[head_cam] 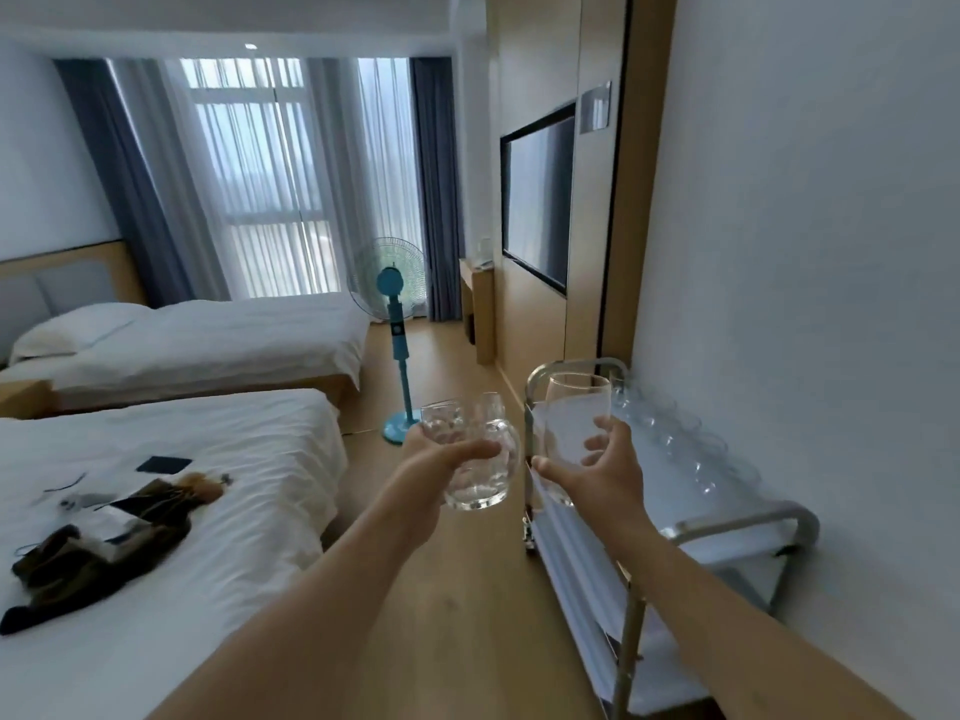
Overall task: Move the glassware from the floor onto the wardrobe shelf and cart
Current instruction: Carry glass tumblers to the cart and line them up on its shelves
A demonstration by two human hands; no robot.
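Note:
My left hand (441,467) grips a clear dimpled glass mug (480,462) held out in front of me above the wooden floor. My right hand (605,470) holds a tall clear wine glass (574,418) by its bowl, over the near left edge of the cart. The metal cart (748,522) stands along the right wall. Its top shelf carries a row of several clear glasses (675,439) close to the wall.
Two white beds (234,459) fill the left side; the near one has dark clothes and a phone on it. A blue standing fan (397,330) stands in the aisle ahead. A wall television (537,200) and wooden panelling line the right.

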